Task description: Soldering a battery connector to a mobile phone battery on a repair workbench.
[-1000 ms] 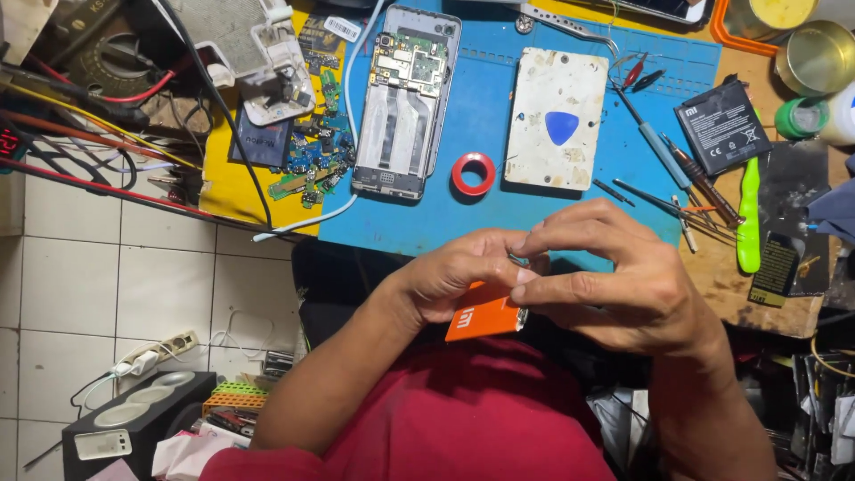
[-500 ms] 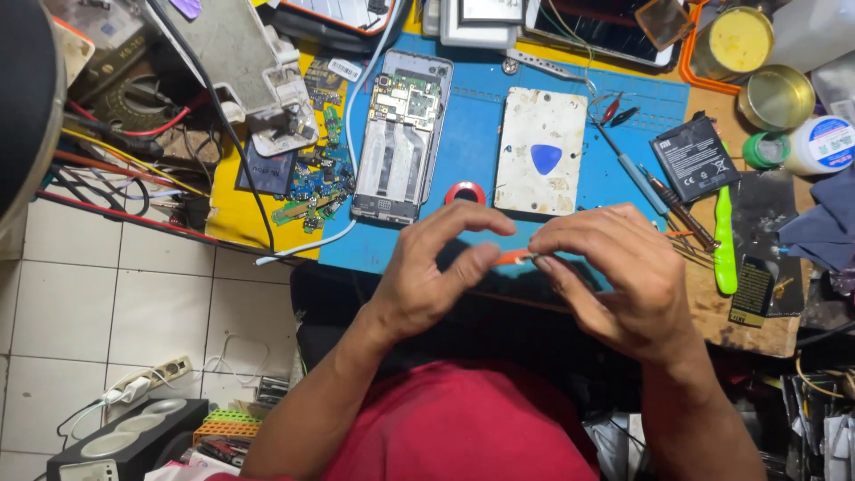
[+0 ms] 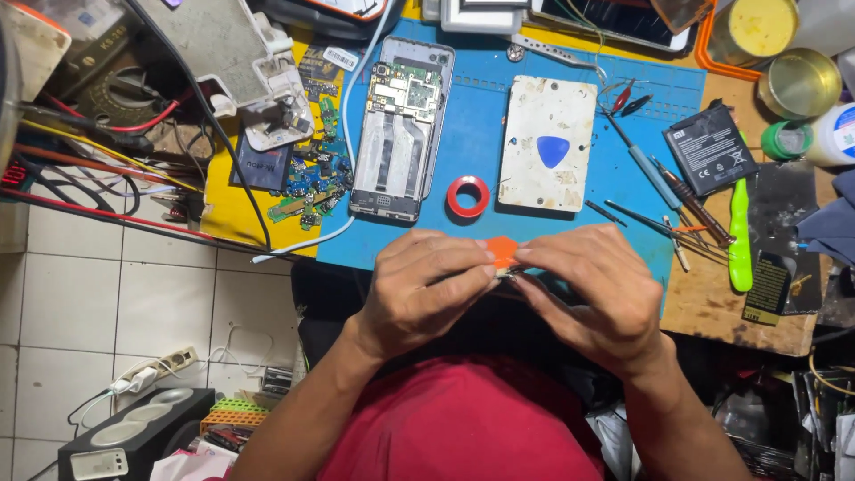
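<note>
Hands closer now, pinching small orange piece (image 3: 501, 250).

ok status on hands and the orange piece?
Left hand and right hand both pinching small orange piece between fingertips, above the blue mat edge. Opened phone and red tape ring beyond, untouched. Nothing obstructing.

A white barcode label (image 3: 339, 58) lies beside a black-labelled battery (image 3: 710, 161).
</note>
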